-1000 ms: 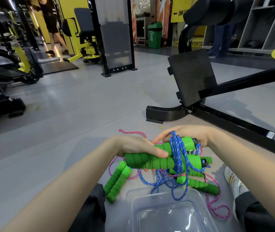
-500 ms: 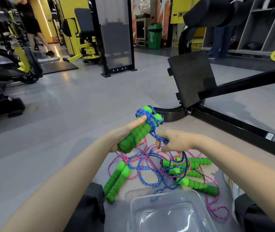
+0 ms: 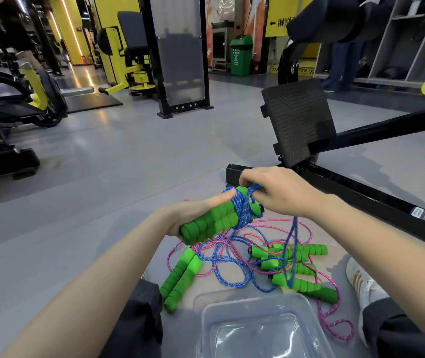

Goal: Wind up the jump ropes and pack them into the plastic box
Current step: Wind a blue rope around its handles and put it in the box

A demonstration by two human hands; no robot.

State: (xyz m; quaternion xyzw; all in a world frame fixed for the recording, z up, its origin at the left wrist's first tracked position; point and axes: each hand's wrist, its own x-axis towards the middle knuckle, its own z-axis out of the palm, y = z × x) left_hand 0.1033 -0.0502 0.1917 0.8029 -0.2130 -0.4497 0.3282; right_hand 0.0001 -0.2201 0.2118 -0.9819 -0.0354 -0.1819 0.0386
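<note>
Left hand (image 3: 193,215): fingers clamped round a pair of green foam handles (image 3: 211,224) held side by side, with the thumb (image 3: 219,200) laid straight along their top. The long axis of the held handles runs from near-left to far-right, the far ends raised and pointing towards the right hand (image 3: 281,192).

Right hand: fingers (image 3: 249,178) curled together, pinching the blue rope (image 3: 242,210) just beside the far ends of the handles. The rope is wrapped in several turns round the far part of the handles. One strand drops from the right hand to the floor (image 3: 128,164).

On the floor below the hands, loose blue loops lie tangled with a pink rope (image 3: 335,324). A second pair of green handles (image 3: 180,280) lies left of the tangle, on the same near-left to far-right axis. More green handles (image 3: 302,251) lie right of it, roughly crosswise.

The clear plastic box (image 3: 307,306) stands open at the near edge, just beside the tangle. No rope is inside it. A black machine frame (image 3: 348,192) crosses behind the hands.
</note>
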